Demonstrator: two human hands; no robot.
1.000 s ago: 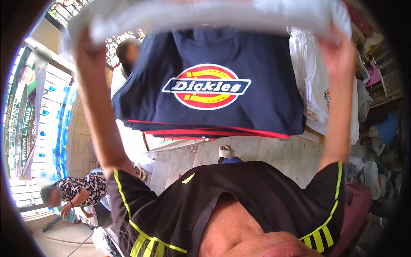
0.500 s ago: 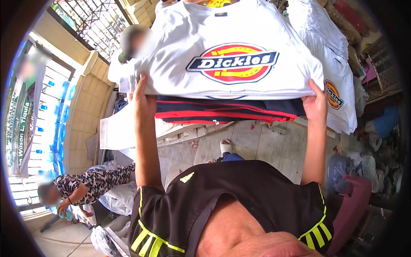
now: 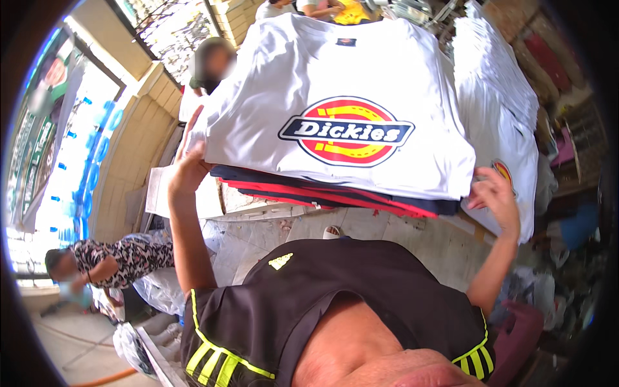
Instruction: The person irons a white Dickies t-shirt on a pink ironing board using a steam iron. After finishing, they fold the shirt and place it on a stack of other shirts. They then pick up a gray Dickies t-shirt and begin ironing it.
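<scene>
Both hands grip the white printed T-shirt topping a folded stack: left hand clasps its left edge, right hand pinches its lower right corner. Beneath the grip lie navy and red shirts. Right of the right hand hangs a second pile of white shirts.

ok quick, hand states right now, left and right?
Left hand: gripping the left edge of the white T-shirt on the folded stack.
Right hand: open, fingers at the shirt's right corner; grip cannot be told.
</scene>
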